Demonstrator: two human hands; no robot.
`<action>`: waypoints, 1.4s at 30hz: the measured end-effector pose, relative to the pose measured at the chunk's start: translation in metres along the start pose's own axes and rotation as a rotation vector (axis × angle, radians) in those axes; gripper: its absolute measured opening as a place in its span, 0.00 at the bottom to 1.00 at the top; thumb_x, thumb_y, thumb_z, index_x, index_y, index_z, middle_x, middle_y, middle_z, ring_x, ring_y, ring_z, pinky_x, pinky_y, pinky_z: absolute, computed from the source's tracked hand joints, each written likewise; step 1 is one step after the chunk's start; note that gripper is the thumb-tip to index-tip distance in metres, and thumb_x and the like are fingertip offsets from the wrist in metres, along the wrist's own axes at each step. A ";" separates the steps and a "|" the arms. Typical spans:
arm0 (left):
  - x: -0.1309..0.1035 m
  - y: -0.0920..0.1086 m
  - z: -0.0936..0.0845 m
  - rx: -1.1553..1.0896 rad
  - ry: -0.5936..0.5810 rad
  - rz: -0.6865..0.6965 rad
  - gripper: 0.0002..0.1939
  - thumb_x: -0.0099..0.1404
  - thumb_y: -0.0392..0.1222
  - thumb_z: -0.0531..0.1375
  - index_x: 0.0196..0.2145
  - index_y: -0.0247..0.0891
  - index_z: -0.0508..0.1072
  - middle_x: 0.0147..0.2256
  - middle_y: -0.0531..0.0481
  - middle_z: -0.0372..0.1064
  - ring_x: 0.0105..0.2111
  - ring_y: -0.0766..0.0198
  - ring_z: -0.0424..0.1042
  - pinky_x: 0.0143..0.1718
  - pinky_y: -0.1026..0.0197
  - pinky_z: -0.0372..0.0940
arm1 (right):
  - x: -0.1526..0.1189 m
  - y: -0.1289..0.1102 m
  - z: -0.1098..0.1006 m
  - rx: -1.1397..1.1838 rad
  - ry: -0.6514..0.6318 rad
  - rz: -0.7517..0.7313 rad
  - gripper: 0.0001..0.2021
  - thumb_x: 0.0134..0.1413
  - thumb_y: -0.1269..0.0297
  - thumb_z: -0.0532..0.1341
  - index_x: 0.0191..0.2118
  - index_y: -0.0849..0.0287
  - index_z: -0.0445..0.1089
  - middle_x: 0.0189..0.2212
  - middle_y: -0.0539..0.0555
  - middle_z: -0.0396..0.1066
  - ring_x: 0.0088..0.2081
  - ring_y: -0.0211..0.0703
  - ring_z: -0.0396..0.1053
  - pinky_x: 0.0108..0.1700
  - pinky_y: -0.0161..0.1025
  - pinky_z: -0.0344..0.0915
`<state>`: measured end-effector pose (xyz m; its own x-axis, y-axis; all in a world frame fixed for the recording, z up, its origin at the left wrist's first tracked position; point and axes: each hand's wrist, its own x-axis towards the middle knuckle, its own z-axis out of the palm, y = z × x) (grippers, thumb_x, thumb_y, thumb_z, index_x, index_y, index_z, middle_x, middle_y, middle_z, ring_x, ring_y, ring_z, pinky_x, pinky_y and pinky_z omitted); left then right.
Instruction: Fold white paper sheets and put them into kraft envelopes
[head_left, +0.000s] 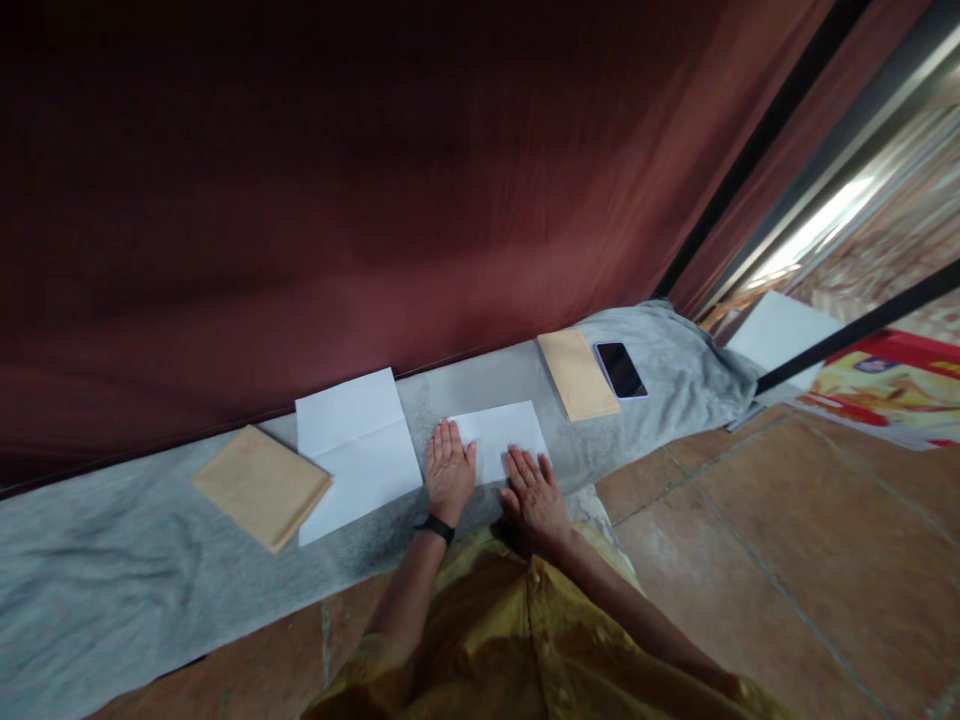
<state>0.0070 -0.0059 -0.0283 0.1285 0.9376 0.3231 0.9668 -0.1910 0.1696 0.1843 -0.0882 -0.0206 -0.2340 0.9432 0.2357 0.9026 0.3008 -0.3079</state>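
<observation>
A folded sheet of white paper [504,422] lies on the grey cloth in front of me. My left hand [450,470] rests flat on its left edge, fingers stretched out, a dark band on the wrist. Over the paper's near right part my right hand [536,495] lies open, fingers extended. Left of the hands is a larger white sheet [360,460] with a crease across it. Several brown envelopes [259,485], stacked, overlap that sheet's left side. To the right of the folded paper lies a single tan envelope [577,375].
A phone [621,369] with a dark screen lies beside the tan envelope. Grey cloth [112,560] covers the long narrow surface. A dark red curtain [375,250] hangs behind it. Black poles, a white panel and a red-yellow printed box [892,385] stand at the right, above the tiled floor [765,540].
</observation>
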 end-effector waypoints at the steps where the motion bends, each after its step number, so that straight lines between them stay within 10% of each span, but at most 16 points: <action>1: -0.002 0.000 0.000 0.007 0.008 -0.012 0.33 0.76 0.49 0.42 0.70 0.24 0.48 0.67 0.29 0.52 0.69 0.49 0.49 0.67 0.42 0.52 | 0.000 0.000 0.000 0.000 0.003 -0.001 0.29 0.71 0.54 0.49 0.71 0.59 0.48 0.70 0.59 0.52 0.69 0.52 0.52 0.70 0.57 0.42; 10: -0.019 0.011 -0.015 0.029 -0.011 -0.054 0.32 0.75 0.46 0.43 0.69 0.23 0.48 0.68 0.28 0.50 0.70 0.46 0.46 0.68 0.38 0.49 | -0.001 -0.001 0.004 -0.055 0.040 -0.002 0.28 0.71 0.56 0.50 0.71 0.61 0.50 0.69 0.59 0.54 0.68 0.51 0.53 0.71 0.56 0.38; 18: -0.029 0.048 -0.019 -0.060 -0.275 0.298 0.30 0.76 0.48 0.43 0.69 0.29 0.52 0.70 0.40 0.47 0.71 0.55 0.44 0.70 0.46 0.48 | -0.002 0.001 0.007 -0.082 0.018 -0.024 0.28 0.70 0.60 0.49 0.72 0.60 0.47 0.70 0.58 0.52 0.70 0.50 0.50 0.71 0.57 0.37; 28: -0.026 0.031 -0.023 0.005 -0.259 0.234 0.31 0.75 0.48 0.43 0.69 0.27 0.51 0.70 0.37 0.46 0.71 0.54 0.43 0.70 0.46 0.47 | 0.000 -0.001 0.000 0.008 -0.016 0.041 0.24 0.73 0.59 0.45 0.68 0.58 0.58 0.69 0.57 0.55 0.69 0.49 0.53 0.70 0.55 0.38; 42: -0.030 0.028 -0.016 -0.004 -0.253 0.225 0.30 0.73 0.39 0.46 0.69 0.28 0.51 0.69 0.38 0.50 0.71 0.54 0.43 0.71 0.46 0.43 | 0.095 0.001 0.015 -0.019 -0.076 0.010 0.26 0.73 0.56 0.43 0.68 0.62 0.57 0.69 0.61 0.53 0.70 0.53 0.49 0.69 0.55 0.43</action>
<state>0.0265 -0.0441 -0.0187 0.3898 0.9141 0.1113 0.9071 -0.4020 0.1245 0.1575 0.0034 -0.0125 -0.2510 0.9545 0.1614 0.9116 0.2891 -0.2924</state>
